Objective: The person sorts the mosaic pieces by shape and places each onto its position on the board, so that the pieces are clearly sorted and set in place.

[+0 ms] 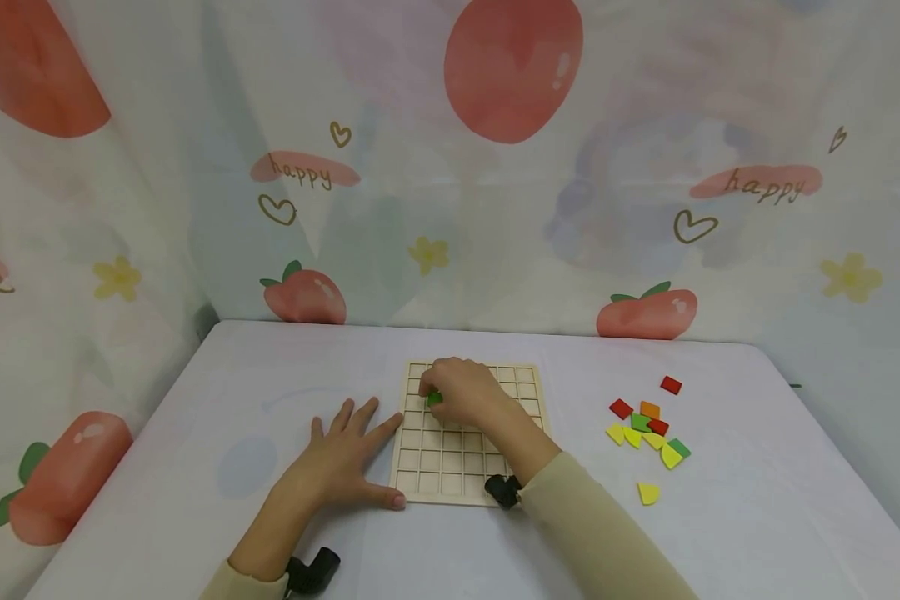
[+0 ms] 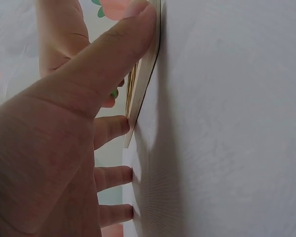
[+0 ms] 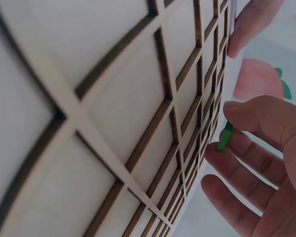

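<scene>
A pale wooden grid board (image 1: 450,461) with square cells lies on the table. Over its upper left part, my right hand (image 1: 465,393) pinches a small green tile (image 1: 434,399) between thumb and fingers. The right wrist view has the green tile (image 3: 224,138) seen edge-on, close over the grid. My left hand (image 1: 341,467) is spread flat at the board's left side, its thumb by the lower left corner and its index fingertip at the left edge. In the left wrist view the thumb (image 2: 123,42) and index finger touch the board's edge, while the other fingertips rest on the tabletop.
To the right of the board lie several loose tiles: red squares (image 1: 671,385), an orange square (image 1: 650,409), green squares (image 1: 640,423) and yellow rounded pieces (image 1: 648,494). A printed fabric backdrop (image 1: 495,225) hangs behind the white table (image 1: 285,367).
</scene>
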`<state>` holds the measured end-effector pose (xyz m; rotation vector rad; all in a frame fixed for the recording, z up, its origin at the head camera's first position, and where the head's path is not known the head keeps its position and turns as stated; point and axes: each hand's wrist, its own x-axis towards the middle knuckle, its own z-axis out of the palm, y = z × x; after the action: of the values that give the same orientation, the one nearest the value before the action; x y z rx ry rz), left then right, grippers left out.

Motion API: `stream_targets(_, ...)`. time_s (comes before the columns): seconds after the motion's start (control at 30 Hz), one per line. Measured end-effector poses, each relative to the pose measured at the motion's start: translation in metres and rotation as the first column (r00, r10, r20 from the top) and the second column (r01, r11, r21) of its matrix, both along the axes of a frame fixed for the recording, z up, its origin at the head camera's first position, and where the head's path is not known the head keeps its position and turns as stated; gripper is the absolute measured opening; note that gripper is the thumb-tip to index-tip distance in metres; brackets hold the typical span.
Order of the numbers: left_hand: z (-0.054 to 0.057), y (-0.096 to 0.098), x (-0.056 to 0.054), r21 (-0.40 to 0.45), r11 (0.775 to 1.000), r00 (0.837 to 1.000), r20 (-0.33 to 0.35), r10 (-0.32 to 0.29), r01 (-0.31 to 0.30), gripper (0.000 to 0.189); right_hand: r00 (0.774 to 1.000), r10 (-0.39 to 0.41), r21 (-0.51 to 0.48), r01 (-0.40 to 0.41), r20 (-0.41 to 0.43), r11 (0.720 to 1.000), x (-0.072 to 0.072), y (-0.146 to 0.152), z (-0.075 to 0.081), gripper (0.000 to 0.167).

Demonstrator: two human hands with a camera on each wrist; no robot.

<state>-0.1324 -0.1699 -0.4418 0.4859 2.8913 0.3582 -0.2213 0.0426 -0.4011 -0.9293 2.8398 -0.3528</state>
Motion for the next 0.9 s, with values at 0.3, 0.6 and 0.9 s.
stream_targets(0.3, -0.0009, -0.0019, 0.0004, 0.013, 1.0, 1.0, -0.007, -0.009, 0.009, 0.115, 1.0, -0.005, 0.019, 0.005, 0.019, 1.0, -0.0022, -0.0046, -0.0018, 0.017)
stream_targets(0.6, 0.0001, -0.002, 0.0004, 0.019, 1.0, 1.0, -0.006, -0.005, 0.005, 0.115, 0.999, -0.017, 0.036, 0.016, 0.035, 0.999, -0.0054, -0.0062, -0.005, 0.02)
stream_targets(0.9, 0.0024, -0.0015, 0.0015, 0.024, 1.0, 1.0, -0.006, -0.011, 0.011, 0.114, 1.0, -0.014, 0.043, 0.013, 0.015, 0.999, -0.0071, -0.0076, -0.0072, 0.022)
